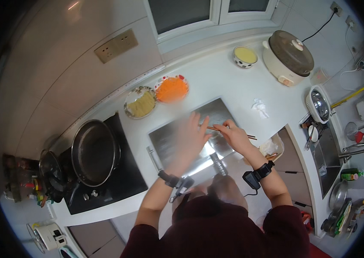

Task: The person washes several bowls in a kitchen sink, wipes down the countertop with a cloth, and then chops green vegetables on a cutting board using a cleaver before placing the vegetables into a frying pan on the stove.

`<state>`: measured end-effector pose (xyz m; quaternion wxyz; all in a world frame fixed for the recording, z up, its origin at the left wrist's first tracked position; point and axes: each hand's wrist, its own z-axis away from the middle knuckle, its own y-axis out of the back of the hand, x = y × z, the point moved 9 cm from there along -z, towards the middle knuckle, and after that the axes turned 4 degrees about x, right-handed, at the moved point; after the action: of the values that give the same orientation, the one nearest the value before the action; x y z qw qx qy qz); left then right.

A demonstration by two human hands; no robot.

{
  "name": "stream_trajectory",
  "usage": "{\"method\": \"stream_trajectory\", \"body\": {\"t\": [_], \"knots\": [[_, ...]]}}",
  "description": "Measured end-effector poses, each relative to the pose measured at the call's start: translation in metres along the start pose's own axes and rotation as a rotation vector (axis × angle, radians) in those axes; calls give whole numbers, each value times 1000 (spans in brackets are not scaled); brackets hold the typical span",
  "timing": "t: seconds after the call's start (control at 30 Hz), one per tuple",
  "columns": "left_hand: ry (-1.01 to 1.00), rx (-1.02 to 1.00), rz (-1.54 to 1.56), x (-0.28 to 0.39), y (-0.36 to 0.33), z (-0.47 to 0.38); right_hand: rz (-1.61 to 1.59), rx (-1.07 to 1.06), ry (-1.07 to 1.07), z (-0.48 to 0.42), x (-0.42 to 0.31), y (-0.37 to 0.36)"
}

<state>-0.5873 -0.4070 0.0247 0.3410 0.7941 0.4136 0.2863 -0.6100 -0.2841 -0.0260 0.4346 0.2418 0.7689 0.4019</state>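
A pair of wooden chopsticks (251, 137) is pinched in my right hand (232, 134), above a shiny stainless steel board (169, 138) at the counter's front edge. My left hand (193, 137), partly blurred, has its fingers spread over the board, near the chopsticks' left end; whether it touches them I cannot tell. A cleaver (218, 164) with a metal handle seems to lie at the board's front edge. Behind the board, a plate of shredded carrot (172, 90) stands beside a plate of pale yellow shreds (141, 104).
A frying pan (94, 153) sits on the black cooktop (127, 180) at left. At the back right are a bowl of yellow liquid (245, 54) and a lidded electric pot (285, 61). A crumpled tissue (260, 108) lies right of the board; a bin (274, 146) hangs below.
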Motion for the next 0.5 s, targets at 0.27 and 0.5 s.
{"method": "stream_trajectory", "body": {"t": [0.27,0.5], "knots": [[111,-247,393,-2,-73,-86,168,-45,118,-34,114,124],[243,-79,348,4,-169,-195,-182,376,-115,-98,294,187]]}}
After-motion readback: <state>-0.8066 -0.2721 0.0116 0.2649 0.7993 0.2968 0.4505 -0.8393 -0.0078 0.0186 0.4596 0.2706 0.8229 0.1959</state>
